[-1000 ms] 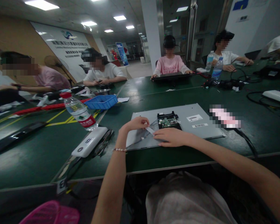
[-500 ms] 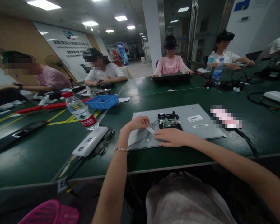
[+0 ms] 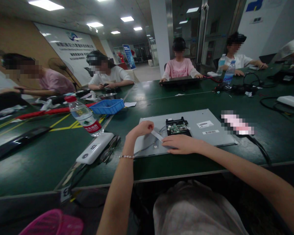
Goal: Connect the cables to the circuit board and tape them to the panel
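Observation:
A grey metal panel lies flat on the green table in front of me, with a small green circuit board in a black frame on it. My left hand is closed in a pinch on one end of a white tape strip and lifts it off the panel. My right hand lies flat on the panel with fingers stretched out, its fingertips pressing the strip's other end. Thin grey wires run across the panel under my hands.
A water bottle, a white power bank and folded glasses lie to the left. A blue tray stands farther back. A black cable trails right. Other people sit around the table. A pink basket sits below.
My left hand has lifted the strip's end slightly higher. My right hand has stayed flat on the panel.

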`<state>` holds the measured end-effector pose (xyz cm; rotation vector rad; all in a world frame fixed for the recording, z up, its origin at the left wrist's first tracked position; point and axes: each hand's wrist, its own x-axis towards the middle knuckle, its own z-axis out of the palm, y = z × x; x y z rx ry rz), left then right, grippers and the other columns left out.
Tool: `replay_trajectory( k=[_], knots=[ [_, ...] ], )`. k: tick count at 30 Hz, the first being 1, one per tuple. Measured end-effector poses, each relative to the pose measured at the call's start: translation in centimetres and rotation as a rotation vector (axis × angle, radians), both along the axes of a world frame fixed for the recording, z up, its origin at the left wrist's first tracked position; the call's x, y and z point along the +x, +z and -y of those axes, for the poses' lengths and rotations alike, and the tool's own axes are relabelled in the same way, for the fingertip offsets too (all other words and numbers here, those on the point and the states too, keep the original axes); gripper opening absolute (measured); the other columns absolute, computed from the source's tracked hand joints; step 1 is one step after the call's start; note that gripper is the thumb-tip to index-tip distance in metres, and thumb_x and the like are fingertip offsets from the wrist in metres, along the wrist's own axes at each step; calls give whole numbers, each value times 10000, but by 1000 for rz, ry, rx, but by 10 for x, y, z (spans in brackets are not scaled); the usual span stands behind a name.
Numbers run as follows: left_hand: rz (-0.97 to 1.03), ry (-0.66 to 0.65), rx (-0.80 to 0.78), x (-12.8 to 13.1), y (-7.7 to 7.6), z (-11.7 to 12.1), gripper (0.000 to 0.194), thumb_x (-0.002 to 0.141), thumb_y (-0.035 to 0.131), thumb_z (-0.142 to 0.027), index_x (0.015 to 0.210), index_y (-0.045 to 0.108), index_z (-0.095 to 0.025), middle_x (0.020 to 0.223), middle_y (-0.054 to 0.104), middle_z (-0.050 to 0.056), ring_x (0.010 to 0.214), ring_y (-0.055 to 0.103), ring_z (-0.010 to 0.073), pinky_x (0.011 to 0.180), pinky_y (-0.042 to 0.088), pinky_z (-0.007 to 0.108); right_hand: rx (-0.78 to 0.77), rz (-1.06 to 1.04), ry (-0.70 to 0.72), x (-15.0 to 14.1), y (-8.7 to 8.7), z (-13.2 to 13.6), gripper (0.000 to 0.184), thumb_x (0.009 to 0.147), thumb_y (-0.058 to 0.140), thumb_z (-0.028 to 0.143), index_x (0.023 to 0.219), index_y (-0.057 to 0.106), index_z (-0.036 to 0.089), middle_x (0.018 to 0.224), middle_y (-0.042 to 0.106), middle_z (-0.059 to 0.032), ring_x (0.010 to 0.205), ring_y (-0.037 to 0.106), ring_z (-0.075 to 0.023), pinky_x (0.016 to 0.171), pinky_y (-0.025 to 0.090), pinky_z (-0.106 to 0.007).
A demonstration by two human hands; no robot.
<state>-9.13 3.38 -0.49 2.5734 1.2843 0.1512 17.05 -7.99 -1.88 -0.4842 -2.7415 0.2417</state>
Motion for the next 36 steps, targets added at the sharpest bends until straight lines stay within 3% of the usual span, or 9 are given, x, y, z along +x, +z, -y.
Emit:
replay_trajectory(
  k=[6,11,13,16,20,23,27,36],
  knots=[
    [-4,98,160,-3,4,1,197,726,478,-208,787,655,-147,762,647,57,693,568,170,660,423,254,-23,1,-38,4,-2,-2,421,917,478,320,1299,508,146,1369,494,-144,1223,494,-245,1001,425,-401],
    [192,222,67,6,18,13,488,913,316,-486,842,644,-131,750,655,56,656,576,160,633,429,249,-55,-10,-56,6,0,1,473,915,476,325,1357,443,161,1438,414,-141,1268,450,-245,1011,417,-415],
    [191,178,-9,9,22,18,527,901,328,-545,811,643,-132,725,643,45,648,572,153,623,425,240,-47,-16,-66,6,2,1,475,919,467,329,1363,438,163,1440,413,-137,1276,441,-243,1022,405,-414],
    [94,43,-171,13,25,22,399,821,502,-516,833,657,-149,726,642,25,648,562,142,612,414,222,-33,-48,-114,10,5,-6,467,926,451,346,1361,445,176,1421,443,-119,1265,454,-237,1028,399,-402],
    [73,-95,-323,15,24,21,289,699,632,-342,930,668,-172,835,666,22,697,569,143,641,420,213,-42,-157,-346,33,9,-28,406,929,433,337,1293,521,180,1313,554,-103,1200,512,-243,997,422,-407],
    [82,-100,-243,13,22,18,263,692,585,-270,915,680,-170,837,658,20,755,569,157,691,425,223,-78,-256,-604,62,8,-47,344,906,461,298,1191,601,165,1209,623,-114,1112,569,-254,957,444,-412],
    [30,12,-64,7,18,12,257,713,513,-230,894,681,-161,792,646,18,738,569,162,693,429,233,-236,-242,-784,93,2,-63,261,855,487,211,1021,678,148,1036,692,-102,951,637,-227,871,482,-357],
    [-64,131,155,2,9,6,320,740,435,-94,941,675,-157,971,672,68,906,598,200,847,431,264,-549,-99,-703,94,-4,-65,301,743,618,267,1015,674,150,968,703,-84,868,657,-211,801,514,-325]
  ],
)
